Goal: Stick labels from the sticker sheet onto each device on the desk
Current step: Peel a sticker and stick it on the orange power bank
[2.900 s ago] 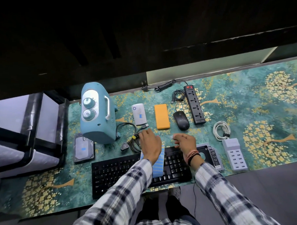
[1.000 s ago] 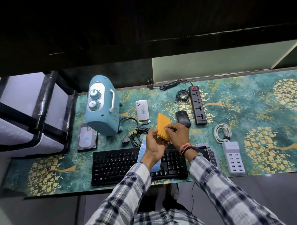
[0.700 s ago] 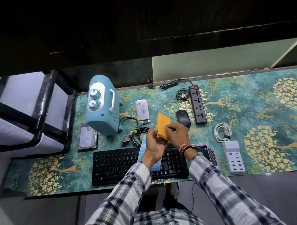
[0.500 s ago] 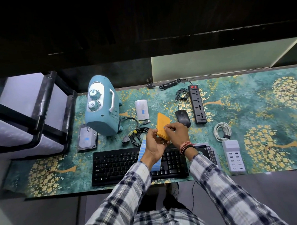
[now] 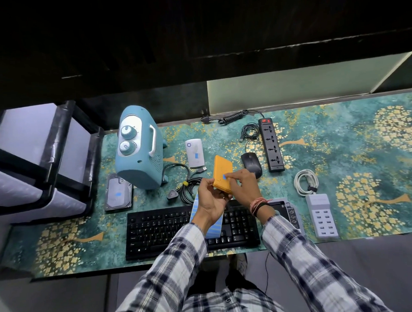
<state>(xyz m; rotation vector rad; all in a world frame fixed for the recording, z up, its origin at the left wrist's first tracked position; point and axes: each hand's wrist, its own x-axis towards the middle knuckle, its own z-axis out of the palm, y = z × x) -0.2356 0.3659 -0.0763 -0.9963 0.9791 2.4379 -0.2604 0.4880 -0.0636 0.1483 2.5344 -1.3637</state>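
Orange power bank tilts above the counter; our left hand grips it with the sticker sheet, our right hand presses a blank blue label on

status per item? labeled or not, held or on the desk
orange device: held up by left hand, blue label on
right hand: fingertip on that label
sticker sheet: under left hand
white device: on desk, labeled
hard drive: on desk, labeled
mouse: on desk, no label visible
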